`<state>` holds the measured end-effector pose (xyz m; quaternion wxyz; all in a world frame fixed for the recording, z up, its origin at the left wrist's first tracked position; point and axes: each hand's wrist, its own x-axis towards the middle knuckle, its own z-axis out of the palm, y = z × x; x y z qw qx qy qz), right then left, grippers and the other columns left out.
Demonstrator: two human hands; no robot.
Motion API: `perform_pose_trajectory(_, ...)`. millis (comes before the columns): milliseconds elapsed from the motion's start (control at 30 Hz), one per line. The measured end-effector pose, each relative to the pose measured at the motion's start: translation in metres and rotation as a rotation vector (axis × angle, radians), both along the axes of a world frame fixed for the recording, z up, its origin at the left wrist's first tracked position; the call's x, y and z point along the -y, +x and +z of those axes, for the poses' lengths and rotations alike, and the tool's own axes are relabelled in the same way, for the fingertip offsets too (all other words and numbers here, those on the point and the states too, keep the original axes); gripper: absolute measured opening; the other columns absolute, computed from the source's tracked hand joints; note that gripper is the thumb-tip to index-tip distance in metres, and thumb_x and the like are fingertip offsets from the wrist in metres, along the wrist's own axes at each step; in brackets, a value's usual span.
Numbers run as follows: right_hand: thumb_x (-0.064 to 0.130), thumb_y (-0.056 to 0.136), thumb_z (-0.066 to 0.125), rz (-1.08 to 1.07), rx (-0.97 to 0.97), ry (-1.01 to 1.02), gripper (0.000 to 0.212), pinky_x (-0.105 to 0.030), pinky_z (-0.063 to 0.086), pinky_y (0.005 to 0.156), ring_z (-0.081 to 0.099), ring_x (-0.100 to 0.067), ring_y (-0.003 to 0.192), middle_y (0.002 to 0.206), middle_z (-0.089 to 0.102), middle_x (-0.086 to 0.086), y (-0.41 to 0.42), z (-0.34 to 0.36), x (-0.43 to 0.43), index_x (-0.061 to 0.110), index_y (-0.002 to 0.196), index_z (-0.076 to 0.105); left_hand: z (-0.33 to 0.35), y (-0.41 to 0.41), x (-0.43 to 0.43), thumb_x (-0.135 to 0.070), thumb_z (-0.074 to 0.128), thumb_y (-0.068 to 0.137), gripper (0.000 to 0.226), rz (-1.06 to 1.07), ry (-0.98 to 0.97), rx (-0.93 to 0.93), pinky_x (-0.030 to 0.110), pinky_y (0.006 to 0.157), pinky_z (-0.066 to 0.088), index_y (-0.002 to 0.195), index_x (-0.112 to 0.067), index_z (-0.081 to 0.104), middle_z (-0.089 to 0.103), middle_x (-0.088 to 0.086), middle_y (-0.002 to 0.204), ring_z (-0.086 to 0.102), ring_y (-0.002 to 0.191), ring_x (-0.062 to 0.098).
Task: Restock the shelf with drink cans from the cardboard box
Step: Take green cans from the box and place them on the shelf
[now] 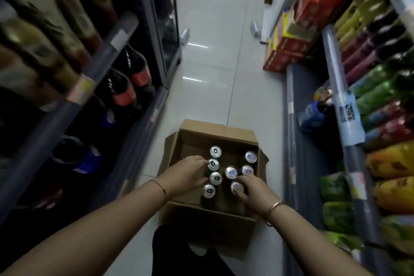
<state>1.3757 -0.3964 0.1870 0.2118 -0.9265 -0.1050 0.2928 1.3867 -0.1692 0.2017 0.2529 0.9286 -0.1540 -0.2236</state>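
Nearest, at lower centre of the frame, two hands worked inside the one open cardboard box (pixel 208 224) standing on the floor. The left hand (pixel 186 175) lay with its fingertips against two tins in the left column; whether they had closed round either I cannot tell. The right hand (pixel 253 192) had its fingers curled over the top of the near can (pixel 235 187), clamped on it from above. Eight cans (pixel 231 172) stood upright in the box: four in a left column and four loosely grouped at right. A hold by the rim alone looked likely to slip on lifting, and the dropped tin would strike its neighbours. With such loose spacing, a nudged tin could also topple. Beyond, at middle right, ran the grey lower shelf (pixel 300 87), near the box.
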Motion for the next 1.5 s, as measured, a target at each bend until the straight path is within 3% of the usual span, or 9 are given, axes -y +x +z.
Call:
perform_pose_trajectory(67,0.029,0.089,0.056,-0.019,-0.006,0.000,0.031,-0.023,0.039,0.083,0.058,-0.023,0.107,0.113,0.061,-0.007,-0.001,-0.059,0.008,0.014,0.116,0.061,-0.065,0.004,0.005,-0.035,0.061,0.087,0.046,-0.037,0.000,-0.016,0.033,0.098,0.045,0.128,-0.015,0.053,0.055,0.003,0.125,0.053,0.116,0.019)
perform_pose_trajectory(233,0.021,0.086,0.061,0.002,0.035,0.038,0.039,-0.025,0.039,0.097,0.054,-0.021,0.115,0.123,0.057,-0.007,0.011,-0.169,0.004,0.013,0.124,0.056,-0.189,0.007,0.016,-0.047,0.066,0.080,0.054,-0.060,0.030,-0.036,0.033,0.094,0.043,0.117,-0.008,0.057,0.057,0.007,0.118,0.054,0.111,0.021)
perform_pose_trajectory(467,0.017,0.079,0.066,0.044,0.143,0.114,0.052,-0.031,0.043,0.100,0.049,-0.019,0.122,0.133,0.048,-0.004,0.042,-0.234,-0.019,0.012,0.129,0.051,-0.261,0.003,0.015,-0.058,0.076,0.066,0.073,0.090,-0.080,-0.121,0.030,0.094,0.044,0.122,-0.017,0.052,0.054,-0.001,0.119,0.052,0.110,0.014)
perform_pose_trajectory(567,0.016,0.077,0.070,0.056,0.148,0.117,0.059,-0.029,0.041,0.101,0.044,-0.020,0.125,0.137,0.041,-0.004,0.048,-0.244,-0.021,0.011,0.132,0.048,-0.276,0.004,0.015,-0.055,0.081,0.061,0.078,0.120,-0.151,-0.151,0.030,0.097,0.044,0.124,-0.021,0.051,0.053,-0.005,0.121,0.051,0.112,0.009)
perform_pose_trajectory(900,0.013,0.076,0.069,0.022,0.152,0.127,0.060,-0.030,0.042,0.096,0.045,-0.022,0.116,0.121,0.055,-0.005,0.051,-0.252,-0.023,0.016,0.130,0.043,-0.294,-0.001,0.019,-0.048,0.087,0.053,0.073,0.078,-0.202,-0.183,0.025,0.090,0.046,0.112,-0.027,0.050,0.052,-0.010,0.112,0.050,0.103,0.006)
perform_pose_trajectory(1100,0.011,0.076,0.067,-0.003,0.183,0.119,0.062,-0.031,0.041,0.097,0.041,-0.021,0.118,0.112,0.051,0.001,0.047,-0.257,-0.024,0.018,0.132,0.041,-0.303,-0.007,0.016,-0.038,0.078,0.062,0.050,0.154,-0.285,-0.190,0.038,0.086,0.052,0.104,-0.024,0.054,0.063,-0.006,0.106,0.061,0.098,0.009)
perform_pose_trajectory(1233,0.018,0.075,0.069,-0.013,0.227,0.141,0.068,-0.024,0.033,0.093,0.041,-0.025,0.116,0.121,0.050,-0.008,0.046,-0.262,-0.021,0.013,0.136,0.039,-0.302,-0.007,0.011,-0.025,0.082,0.063,0.042,0.263,-0.376,-0.205,0.031,0.084,0.054,0.090,-0.034,0.052,0.065,-0.009,0.097,0.063,0.091,0.005)
perform_pose_trajectory(1400,0.027,0.070,0.075,-0.031,0.225,0.188,0.057,-0.024,0.042,0.087,0.048,-0.015,0.099,0.101,0.046,-0.001,0.045,-0.244,-0.015,0.016,0.121,0.054,-0.285,0.000,0.003,-0.016,0.085,0.064,0.045,0.311,-0.469,-0.202,0.021,0.087,0.051,0.099,-0.020,0.058,0.064,-0.005,0.103,0.061,0.094,0.004)
perform_pose_trajectory(1500,0.026,0.065,0.081,-0.089,0.180,0.286,0.055,-0.020,0.047,0.087,0.054,-0.008,0.095,0.101,0.047,0.001,0.049,-0.209,-0.016,0.024,0.114,0.056,-0.255,0.005,-0.006,-0.021,0.087,0.063,0.048,0.360,-0.527,-0.181,0.028,0.090,0.052,0.102,-0.022,0.059,0.063,-0.005,0.107,0.062,0.099,0.007)
